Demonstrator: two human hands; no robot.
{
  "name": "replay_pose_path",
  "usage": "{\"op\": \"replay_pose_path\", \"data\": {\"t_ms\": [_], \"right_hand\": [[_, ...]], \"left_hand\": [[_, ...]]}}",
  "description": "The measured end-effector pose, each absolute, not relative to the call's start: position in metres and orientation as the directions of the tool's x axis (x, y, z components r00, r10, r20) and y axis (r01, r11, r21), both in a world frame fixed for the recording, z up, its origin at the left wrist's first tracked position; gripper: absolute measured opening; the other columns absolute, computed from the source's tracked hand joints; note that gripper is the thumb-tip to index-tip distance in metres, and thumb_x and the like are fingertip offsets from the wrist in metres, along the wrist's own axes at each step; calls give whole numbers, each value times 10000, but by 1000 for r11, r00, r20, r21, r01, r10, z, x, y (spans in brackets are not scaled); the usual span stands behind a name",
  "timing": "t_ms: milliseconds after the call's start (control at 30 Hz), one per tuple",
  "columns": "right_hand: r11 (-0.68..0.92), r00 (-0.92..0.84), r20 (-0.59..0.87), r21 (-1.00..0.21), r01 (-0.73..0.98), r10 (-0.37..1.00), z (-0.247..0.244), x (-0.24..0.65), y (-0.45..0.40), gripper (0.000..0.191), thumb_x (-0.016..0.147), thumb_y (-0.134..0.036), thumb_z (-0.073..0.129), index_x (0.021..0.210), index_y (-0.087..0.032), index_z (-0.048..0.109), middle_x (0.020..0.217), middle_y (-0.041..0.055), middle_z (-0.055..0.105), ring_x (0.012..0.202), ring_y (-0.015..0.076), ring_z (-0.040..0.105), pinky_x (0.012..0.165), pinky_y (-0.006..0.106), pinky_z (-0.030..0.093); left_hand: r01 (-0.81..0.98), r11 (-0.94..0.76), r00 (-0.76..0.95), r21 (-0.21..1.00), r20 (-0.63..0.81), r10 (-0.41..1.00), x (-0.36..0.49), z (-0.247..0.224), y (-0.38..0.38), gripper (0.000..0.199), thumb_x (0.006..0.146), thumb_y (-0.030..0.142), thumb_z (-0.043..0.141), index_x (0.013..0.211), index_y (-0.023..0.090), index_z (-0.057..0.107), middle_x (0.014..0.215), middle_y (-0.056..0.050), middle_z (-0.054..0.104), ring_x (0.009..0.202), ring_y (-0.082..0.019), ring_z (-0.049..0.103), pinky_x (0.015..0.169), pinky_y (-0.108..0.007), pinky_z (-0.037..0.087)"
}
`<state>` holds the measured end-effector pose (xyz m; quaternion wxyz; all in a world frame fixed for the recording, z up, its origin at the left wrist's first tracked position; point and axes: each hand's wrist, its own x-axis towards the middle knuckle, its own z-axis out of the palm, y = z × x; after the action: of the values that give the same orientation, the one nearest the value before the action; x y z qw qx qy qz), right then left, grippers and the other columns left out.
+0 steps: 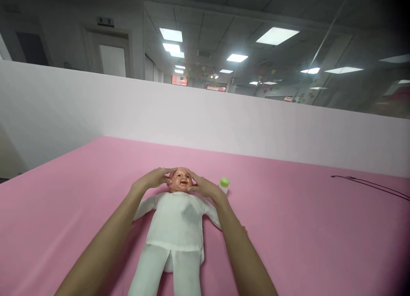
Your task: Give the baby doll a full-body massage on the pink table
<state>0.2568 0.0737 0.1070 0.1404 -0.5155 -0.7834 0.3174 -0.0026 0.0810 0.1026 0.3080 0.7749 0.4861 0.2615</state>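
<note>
A baby doll (176,221) in white clothes lies on its back on a pink surface, its smiling head at the far end. My left hand (156,177) touches the left side of the doll's head with fingers stretched out. On the other side rests my right hand (203,186), its fingers reaching the forehead and its thumb near the cheek. Neither hand is closed around the head. Just right of my right hand stands a small bottle (224,183) with a light green cap, partly hidden by my wrist. My right forearm covers part of the doll's arm.
The pink cover (304,227) spreads out on both sides. A thin black cord (371,184) lies at the far right. Behind the surface runs a low white partition (198,116), with glass above it and ceiling lights beyond.
</note>
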Motion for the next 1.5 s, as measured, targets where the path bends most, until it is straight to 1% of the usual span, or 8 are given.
{"op": "replay_pose_path", "data": {"t_ms": [200, 400, 600, 733, 833, 1133, 1333, 1500], "right_hand": [[97, -177, -102, -527, 844, 979, 82, 257, 23, 878, 1050, -562, 465, 1720, -163, 62, 1490, 231, 615, 1280, 390, 641, 976, 451, 487], [126, -97, 97, -354, 927, 990, 39, 267, 0, 581, 1115, -524, 270, 1221, -124, 677, 1197, 193, 743, 1151, 341, 671, 895, 389, 449], [165, -153, 64, -331, 929, 986, 41, 291, 7, 570, 1098, -563, 301, 797, -198, 618, 924, 107, 717, 818, 230, 641, 690, 315, 379], [96, -134, -86, -351, 932, 987, 59, 336, -1, 467, 957, -635, 558, 826, -192, 629, 1051, 110, 680, 876, 241, 620, 706, 318, 397], [-71, -24, -253, -360, 930, 967, 70, 368, -9, 418, 748, -572, 772, 878, -195, 648, 1131, 107, 641, 933, 261, 607, 722, 321, 429], [-152, 37, -265, -430, 890, 964, 84, 375, -21, 298, 660, -306, 737, 725, -231, 457, 773, -22, 531, 652, 152, 432, 595, 289, 283], [-262, 226, -132, -443, 857, 965, 77, 376, -16, 370, 699, -432, 788, 882, -235, 533, 1005, 32, 568, 681, 166, 555, 631, 303, 430], [-208, 224, -72, -709, 674, 972, 61, 381, 3, 697, 637, -395, 861, 1234, -219, 548, 1338, 137, 510, 1033, 263, 666, 861, 377, 578]], "left_hand": [[656, -254, 324, 711, 39, 945, 7, 64, 40, 770, 1036, 633, 304, 1630, 145, 348, 1687, -209, 388, 1532, -370, 419, 1178, -482, 399], [731, -366, 356, 576, 135, 925, 0, 11, 31, 808, 1043, 597, 261, 1672, 89, 274, 1736, -184, 292, 1609, -344, 278, 1293, -503, 224], [796, -390, 392, 463, 97, 915, -48, 30, 33, 636, 972, 690, 418, 1163, 187, 758, 1279, -190, 725, 1192, -396, 673, 978, -477, 505], [832, -120, 273, 542, -211, 938, -96, 43, 27, 452, 761, 650, 682, 908, 223, 690, 793, -98, 729, 658, -316, 686, 578, -370, 475], [803, 74, 238, 591, -432, 870, -120, 43, 24, 326, 699, 461, 691, 929, 242, 618, 583, -2, 615, 475, -244, 577, 499, -331, 423], [909, 62, -99, 412, 69, 993, -100, 59, 25, 388, 764, 498, 649, 1085, 281, 670, 1038, -61, 747, 890, -290, 687, 636, -315, 397], [752, 14, -216, 659, 227, 950, -83, 33, 38, 740, 739, 558, 728, 1388, 224, 612, 1049, -84, 698, 994, -308, 672, 759, -365, 496], [465, -147, -356, 873, 336, 872, -71, 17, 49, 980, 648, 575, 840, 1523, 262, 527, 1315, -130, 576, 1243, -339, 585, 962, -443, 542]]}}
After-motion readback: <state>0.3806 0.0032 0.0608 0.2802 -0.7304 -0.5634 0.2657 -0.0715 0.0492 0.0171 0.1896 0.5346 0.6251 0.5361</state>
